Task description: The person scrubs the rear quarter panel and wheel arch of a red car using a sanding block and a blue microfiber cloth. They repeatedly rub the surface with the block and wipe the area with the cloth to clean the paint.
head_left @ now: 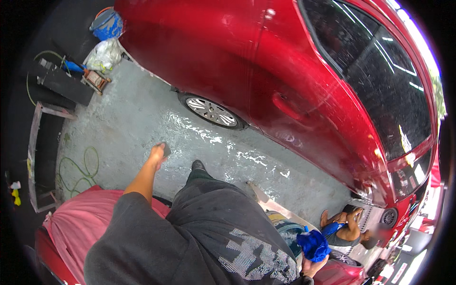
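A small dark grey pad (166, 149), of a kind I cannot make out, sits in the closed fingers of my left hand (156, 154), out over the floor. My right hand (315, 267), low at the right, grips a bunched blue cloth (313, 244) that hides some of its fingers. Just beside the cloth stands a bucket (288, 232), partly covered by my body. Ahead of me is a dark red car (204, 52), whose door panel and wheel (211, 111) show; neither hand touches it.
At the far left are a blue paint-stained bucket (107, 24), a plastic bag (103, 54) and a floor jack (96, 80). A green hose (90, 166) coils near a metal frame (33, 137). Pink cloth (85, 218) drapes something behind my left arm. Another person (344, 230) sits low at the right.
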Available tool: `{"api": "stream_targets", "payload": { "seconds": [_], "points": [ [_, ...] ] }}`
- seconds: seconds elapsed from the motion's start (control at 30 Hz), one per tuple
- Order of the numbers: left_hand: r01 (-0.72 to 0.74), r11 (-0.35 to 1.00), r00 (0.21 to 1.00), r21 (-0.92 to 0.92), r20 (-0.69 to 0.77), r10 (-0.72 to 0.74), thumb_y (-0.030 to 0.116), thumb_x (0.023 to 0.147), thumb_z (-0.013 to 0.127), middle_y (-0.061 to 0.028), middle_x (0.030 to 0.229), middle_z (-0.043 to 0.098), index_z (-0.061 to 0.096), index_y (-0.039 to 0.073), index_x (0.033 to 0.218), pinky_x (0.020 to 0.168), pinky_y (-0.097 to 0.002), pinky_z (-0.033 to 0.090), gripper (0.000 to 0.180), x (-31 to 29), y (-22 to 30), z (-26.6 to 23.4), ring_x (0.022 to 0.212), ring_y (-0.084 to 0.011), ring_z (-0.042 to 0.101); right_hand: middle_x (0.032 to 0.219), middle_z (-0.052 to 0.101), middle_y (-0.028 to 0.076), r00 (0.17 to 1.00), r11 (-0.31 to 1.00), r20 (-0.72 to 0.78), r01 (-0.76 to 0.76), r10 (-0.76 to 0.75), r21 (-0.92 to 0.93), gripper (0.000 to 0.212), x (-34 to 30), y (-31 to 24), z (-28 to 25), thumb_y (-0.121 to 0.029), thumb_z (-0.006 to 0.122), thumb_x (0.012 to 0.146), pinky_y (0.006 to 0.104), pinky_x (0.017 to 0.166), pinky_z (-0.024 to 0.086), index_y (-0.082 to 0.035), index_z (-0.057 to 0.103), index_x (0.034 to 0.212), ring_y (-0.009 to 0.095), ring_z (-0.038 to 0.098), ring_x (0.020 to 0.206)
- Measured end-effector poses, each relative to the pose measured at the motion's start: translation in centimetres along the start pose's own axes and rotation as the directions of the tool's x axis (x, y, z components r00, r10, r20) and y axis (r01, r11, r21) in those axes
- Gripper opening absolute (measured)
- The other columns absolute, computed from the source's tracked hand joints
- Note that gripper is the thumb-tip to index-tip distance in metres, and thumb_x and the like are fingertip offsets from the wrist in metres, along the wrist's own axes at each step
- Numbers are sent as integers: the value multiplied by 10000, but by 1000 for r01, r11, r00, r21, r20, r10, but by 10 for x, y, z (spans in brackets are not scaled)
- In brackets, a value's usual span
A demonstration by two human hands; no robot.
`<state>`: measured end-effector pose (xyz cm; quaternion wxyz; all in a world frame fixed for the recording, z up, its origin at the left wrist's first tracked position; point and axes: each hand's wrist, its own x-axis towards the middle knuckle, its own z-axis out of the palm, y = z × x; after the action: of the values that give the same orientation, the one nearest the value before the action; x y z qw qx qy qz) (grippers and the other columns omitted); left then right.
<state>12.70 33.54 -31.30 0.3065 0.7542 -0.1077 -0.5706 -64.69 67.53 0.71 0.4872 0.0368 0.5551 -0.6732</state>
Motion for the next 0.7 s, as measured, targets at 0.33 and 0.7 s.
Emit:
{"api": "stream_targets", "payload": {
  "seconds": [0.33, 0.7],
  "points": [
    [-132, 775, 956, -618, 127, 264, 245, 1162, 625, -76, 1570, 633, 345, 146, 1748, 1202, -492, 453, 657, -4, 124, 136, 1411, -221, 607, 1628, 616, 171, 762, 977, 627, 211, -163, -3, 747, 162, 1, 348, -648, 562, 1091, 704, 1113, 551, -120, 574, 1619, 424, 606, 1455],
    [-422, 614, 904, -667, -257, 342, 497, 1158, 583, -236, 1778, 411, 316, -34, 1739, 1363, -449, 265, 831, 7, 177, 271, 1670, -333, 346, 1265, 693, 109, 16, -70, 998, 997, 56, -12, 567, 137, 42, 799, -198, 830, 986, 370, 1014, 538, 6, 578, 1452, 193, 663, 1090]
  ]
}}
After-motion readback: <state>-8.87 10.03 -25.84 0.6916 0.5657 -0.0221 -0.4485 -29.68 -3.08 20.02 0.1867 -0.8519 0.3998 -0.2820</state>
